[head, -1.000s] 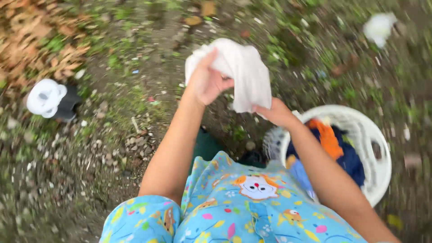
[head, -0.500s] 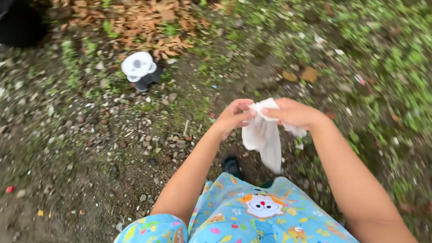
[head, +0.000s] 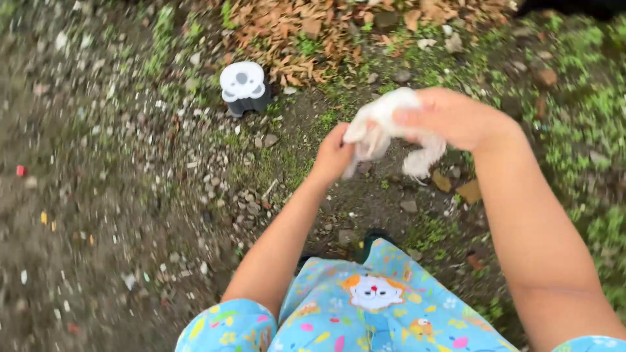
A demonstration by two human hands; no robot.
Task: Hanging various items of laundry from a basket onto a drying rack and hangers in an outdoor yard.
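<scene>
A white cloth (head: 386, 128) is bunched up between both my hands, held out in front of me above the gravel ground. My right hand (head: 451, 117) grips its upper part, with a loose end hanging below my fingers. My left hand (head: 334, 155) holds the lower left part of the same cloth. My arms reach out from a light blue patterned garment (head: 365, 306) at the bottom of the view.
A small white and black object (head: 242, 86) lies on the ground at upper left. Dry brown leaves (head: 326, 26) are heaped along the top. Gravel and dirt cover the left side, with grass patches (head: 580, 137) on the right.
The cloth hung spread out a second ago, then dangled; now it is crumpled tightly between both hands. The white laundry basket has left the view as my head turned left.
</scene>
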